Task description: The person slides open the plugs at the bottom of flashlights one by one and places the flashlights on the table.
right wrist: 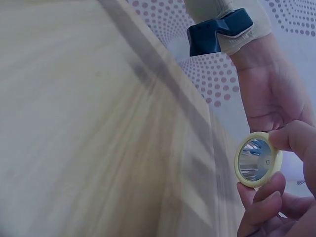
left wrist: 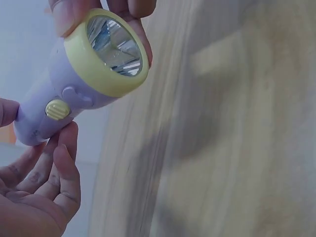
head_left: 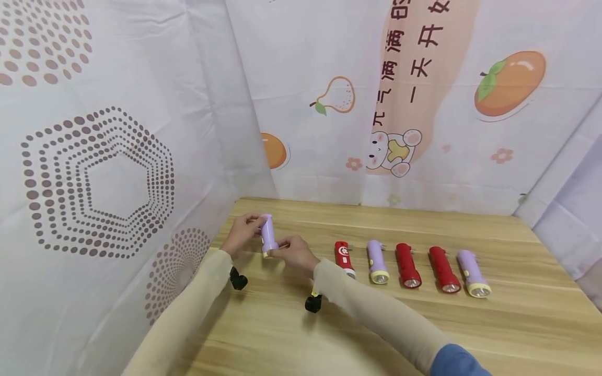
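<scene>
A lilac flashlight [head_left: 268, 233] with a pale yellow head is held by both hands at the left side of the table. At its tail end, my left hand [head_left: 242, 233] pinches the body between thumb and fingers. My right hand [head_left: 296, 253] grips the yellow head [right wrist: 238, 163] at its rim. The left wrist view shows the yellow slide switch [left wrist: 58, 109] on the body and the reflector [left wrist: 114, 45] behind the clear lens. Shadows of hands and flashlight fall on the wood below.
To the right lies a row of flashlights: a red one with a white emblem [head_left: 344, 256], a lilac one [head_left: 376, 257], two plain red ones [head_left: 407, 263] and another lilac one [head_left: 470, 269]. Patterned curtains [head_left: 301, 172] border the wooden table [head_left: 263, 329] at the back and left.
</scene>
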Demonstrator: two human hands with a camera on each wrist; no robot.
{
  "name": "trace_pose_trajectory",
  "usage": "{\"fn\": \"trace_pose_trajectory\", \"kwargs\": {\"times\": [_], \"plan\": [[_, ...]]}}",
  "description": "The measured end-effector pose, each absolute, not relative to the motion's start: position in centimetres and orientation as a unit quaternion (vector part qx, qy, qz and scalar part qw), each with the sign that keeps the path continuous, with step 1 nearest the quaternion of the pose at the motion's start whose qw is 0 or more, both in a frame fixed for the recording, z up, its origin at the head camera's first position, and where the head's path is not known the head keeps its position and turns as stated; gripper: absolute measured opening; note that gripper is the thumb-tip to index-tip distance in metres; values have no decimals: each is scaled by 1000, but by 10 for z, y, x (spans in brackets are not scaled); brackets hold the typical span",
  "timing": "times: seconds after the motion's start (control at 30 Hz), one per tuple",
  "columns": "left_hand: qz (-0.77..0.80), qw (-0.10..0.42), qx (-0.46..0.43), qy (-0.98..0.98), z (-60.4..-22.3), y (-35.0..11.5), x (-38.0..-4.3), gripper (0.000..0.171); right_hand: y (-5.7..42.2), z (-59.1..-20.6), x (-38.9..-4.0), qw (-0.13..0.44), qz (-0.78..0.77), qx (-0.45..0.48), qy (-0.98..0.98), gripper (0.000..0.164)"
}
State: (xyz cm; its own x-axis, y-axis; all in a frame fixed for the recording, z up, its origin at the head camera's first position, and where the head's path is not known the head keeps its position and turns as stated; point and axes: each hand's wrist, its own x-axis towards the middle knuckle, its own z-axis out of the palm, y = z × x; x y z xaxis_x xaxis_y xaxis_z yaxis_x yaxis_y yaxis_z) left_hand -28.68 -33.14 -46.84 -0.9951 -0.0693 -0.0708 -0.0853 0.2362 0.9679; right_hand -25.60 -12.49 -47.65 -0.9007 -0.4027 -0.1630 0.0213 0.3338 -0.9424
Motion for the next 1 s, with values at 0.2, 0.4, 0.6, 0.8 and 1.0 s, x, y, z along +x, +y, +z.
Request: {"fn": "trace_pose_trajectory", "kwargs": {"times": [0.2, 0.4, 0.6, 0.8, 1.0], "plan": [[621, 12, -37, 783, -468, -323, -275, 57, -111, -476, -246, 188, -566, -133, 791, 41], [626, 12, -26, 780, -471, -306, -264, 52, -93, -476, -233, 189, -557, -139, 796, 36], [615, 1, -4, 789, -469, -289, -252, 44, -76, -479, -223, 203, -571, -137, 784, 38], [602, -5, 16, 798, -469, -277, -242, 39, -62, -480, -215, 206, -566, -145, 785, 38], [611, -4, 19, 791, -472, -269, -231, 36, -50, -483, -207, 217, -560, -149, 785, 40]]}}
